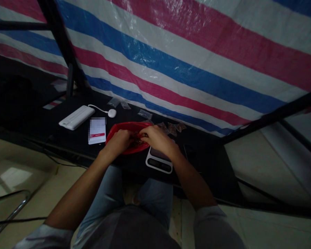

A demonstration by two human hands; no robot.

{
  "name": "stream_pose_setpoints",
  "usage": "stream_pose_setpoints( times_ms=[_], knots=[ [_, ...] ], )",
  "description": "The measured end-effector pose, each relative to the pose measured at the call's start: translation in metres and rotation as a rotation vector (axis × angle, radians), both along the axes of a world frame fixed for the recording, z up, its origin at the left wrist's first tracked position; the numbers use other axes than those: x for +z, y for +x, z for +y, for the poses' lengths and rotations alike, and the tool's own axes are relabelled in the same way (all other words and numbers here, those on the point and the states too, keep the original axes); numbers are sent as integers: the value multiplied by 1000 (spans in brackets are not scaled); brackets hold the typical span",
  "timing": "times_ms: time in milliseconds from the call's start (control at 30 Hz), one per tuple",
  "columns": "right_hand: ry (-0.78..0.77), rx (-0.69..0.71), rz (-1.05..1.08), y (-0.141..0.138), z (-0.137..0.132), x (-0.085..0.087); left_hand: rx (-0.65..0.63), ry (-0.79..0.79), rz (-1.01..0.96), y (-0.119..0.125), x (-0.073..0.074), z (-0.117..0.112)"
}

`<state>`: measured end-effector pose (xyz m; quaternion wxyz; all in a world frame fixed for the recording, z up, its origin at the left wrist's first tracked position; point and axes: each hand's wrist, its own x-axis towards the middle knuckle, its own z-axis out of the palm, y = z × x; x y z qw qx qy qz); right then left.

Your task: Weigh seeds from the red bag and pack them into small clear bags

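Observation:
A red bowl (114,133) sits on the dark table in front of me, with small brownish pieces in it. My left hand (119,140) and my right hand (157,136) are both over the bowl, fingers curled and pinched together around the brown pieces (138,140). What each hand grips is too small and dark to name. A grey kitchen scale (159,160) lies just under my right wrist, at the table's near edge.
A white power bank (76,117) with a cable and a small round white device (112,112) lie left of the bowl, beside a white card (97,131). Small clear packets (172,128) lie behind the bowl. A striped tarp (186,58) hangs behind the black table (209,162).

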<state>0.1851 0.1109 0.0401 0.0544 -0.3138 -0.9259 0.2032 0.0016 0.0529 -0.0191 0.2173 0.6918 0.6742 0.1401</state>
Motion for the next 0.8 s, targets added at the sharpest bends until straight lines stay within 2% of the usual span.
stream_pose_setpoints(
  times_ms=[100, 167, 300, 433, 567, 800],
  knots=[
    [18, 5, 32, 30, -3, 21, 31, -12, 4, 2, -2, 1],
    [25, -35, -13, 51, -1, 27, 57, -24, -3, 4, -3, 0],
    [51, -117, -131, 78, 6, 18, 24, -20, 67, 13, -3, -1],
    [46, -135, -236, 77, 10, 5, -47, -3, 181, 23, -9, 2],
    [31, -151, -315, 69, 10, 4, -35, -5, 215, 29, -17, 5],
    [8, -160, -310, 68, 13, 2, 0, 12, 187, 28, -14, 7]
  ],
)
